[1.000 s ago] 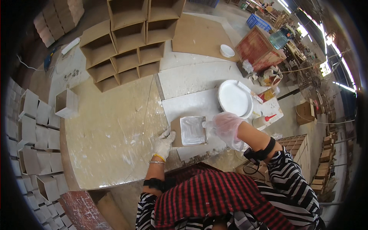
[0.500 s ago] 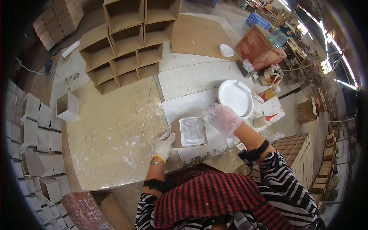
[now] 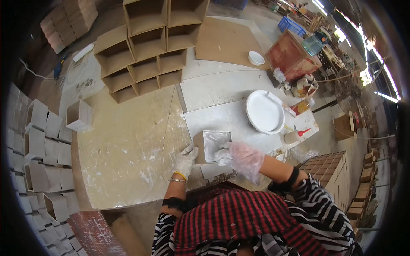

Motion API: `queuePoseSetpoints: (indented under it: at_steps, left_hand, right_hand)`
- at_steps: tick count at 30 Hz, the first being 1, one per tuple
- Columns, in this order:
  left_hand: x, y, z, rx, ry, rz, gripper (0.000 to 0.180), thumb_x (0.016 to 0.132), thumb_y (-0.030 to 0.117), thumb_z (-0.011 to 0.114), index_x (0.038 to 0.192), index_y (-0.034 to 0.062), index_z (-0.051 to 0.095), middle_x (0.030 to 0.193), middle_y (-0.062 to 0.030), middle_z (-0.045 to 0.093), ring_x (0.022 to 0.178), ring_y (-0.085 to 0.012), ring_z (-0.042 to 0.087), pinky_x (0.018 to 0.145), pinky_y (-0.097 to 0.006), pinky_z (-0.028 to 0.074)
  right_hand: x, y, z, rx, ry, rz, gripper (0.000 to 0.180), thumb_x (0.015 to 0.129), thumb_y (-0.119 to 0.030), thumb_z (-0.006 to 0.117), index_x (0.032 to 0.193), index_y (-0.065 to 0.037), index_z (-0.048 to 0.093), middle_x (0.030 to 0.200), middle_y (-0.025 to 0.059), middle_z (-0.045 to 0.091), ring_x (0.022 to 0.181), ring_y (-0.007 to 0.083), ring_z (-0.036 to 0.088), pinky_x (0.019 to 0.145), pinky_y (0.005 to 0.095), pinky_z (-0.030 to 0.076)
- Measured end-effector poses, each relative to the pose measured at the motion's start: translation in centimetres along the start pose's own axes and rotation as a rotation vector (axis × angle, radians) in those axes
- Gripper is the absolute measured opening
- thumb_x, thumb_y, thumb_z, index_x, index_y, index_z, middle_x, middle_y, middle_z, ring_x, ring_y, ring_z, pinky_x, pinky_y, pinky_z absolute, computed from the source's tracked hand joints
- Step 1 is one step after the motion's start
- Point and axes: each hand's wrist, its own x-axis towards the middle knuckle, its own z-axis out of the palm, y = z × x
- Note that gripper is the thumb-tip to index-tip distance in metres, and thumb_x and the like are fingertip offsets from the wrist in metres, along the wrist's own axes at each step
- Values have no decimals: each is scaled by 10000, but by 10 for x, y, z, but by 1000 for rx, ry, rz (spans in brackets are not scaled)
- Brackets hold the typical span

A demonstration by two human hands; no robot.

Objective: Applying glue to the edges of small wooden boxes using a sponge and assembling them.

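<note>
The small brown box (image 3: 212, 146), top coated white, sat at frame centre. The left hand (image 3: 186, 160) gripped its left side; the right hand (image 3: 239, 156), in a clear glove, pressed its lower-right edge.

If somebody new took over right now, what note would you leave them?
Left hand, in a white glove, steadies the left side of the small square brown box.
Right hand, in a clear plastic glove, presses on the box's top near its right edge.
The box's top face is already smeared white.
The round white basin of white paste sits just behind.
Plain brown open-front boxes are stacked farther back.
</note>
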Motion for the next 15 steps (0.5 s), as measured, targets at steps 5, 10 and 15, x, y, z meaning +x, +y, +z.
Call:
queuePoseSetpoints:
  at_steps: [5,10,15]
  left_hand:
    - [-4,3,4,-79,-31,44,592,853,298,691,1329,18,478,1272,-108,540,1118,-162,533,955,-286,437]
    - [-18,26,15,-142,35,-91,556,852,259,696,1302,2,493,1232,-105,556,1093,-165,544,923,-297,478]
    - [-10,17,14,-304,-48,40,455,874,154,659,1282,9,518,1181,-96,592,1060,-168,563,911,-296,478]
  right_hand:
    - [-23,3,-2,-168,576,-134,343,850,-105,607,1180,-25,558,1032,68,640,960,193,597,862,321,479]
    - [-51,24,35,-497,484,-458,222,870,-134,579,1065,-31,612,971,85,636,899,195,591,818,295,480]
    - [-54,42,31,-165,573,-212,244,907,-170,524,1100,-41,599,898,66,641,877,203,601,818,305,493]
